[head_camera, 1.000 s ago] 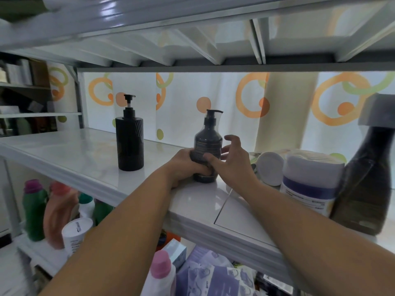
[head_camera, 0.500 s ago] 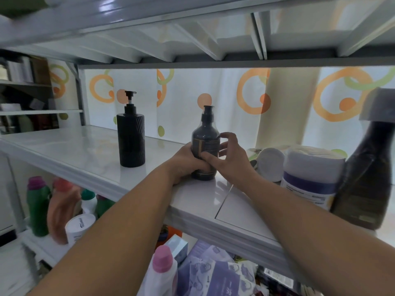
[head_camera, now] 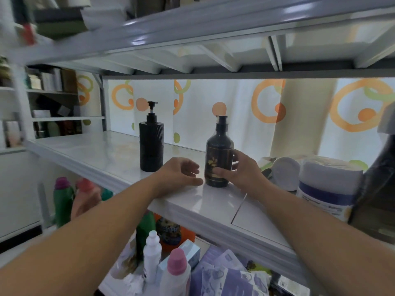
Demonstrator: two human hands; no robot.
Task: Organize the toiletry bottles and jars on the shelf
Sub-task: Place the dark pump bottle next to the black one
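A dark round pump bottle point(head_camera: 219, 154) with a gold label stands upright near the front of the white shelf point(head_camera: 102, 154). My right hand point(head_camera: 243, 171) wraps its right side, thumb across the lower front. My left hand point(head_camera: 181, 170) hovers just left of the bottle, fingers apart, touching nothing but the shelf edge. A taller black ribbed pump bottle point(head_camera: 151, 144) stands upright further left. To the right lie a white round jar point(head_camera: 285, 170) on its side, a white tub with a blue band point(head_camera: 327, 184) and a large dark bottle point(head_camera: 376, 184).
The shelf above point(head_camera: 192, 28) hangs low overhead. Below the shelf stand green point(head_camera: 63, 201), orange and white bottles, a pink-capped bottle point(head_camera: 177, 272) and purple packets point(head_camera: 230, 274). A patterned curtain point(head_camera: 267, 107) closes the back. The shelf's left half is bare.
My left hand has come off the dark pump bottle and opened beside it. The bottle has been turned so its gold label faces me, right hand still on it.
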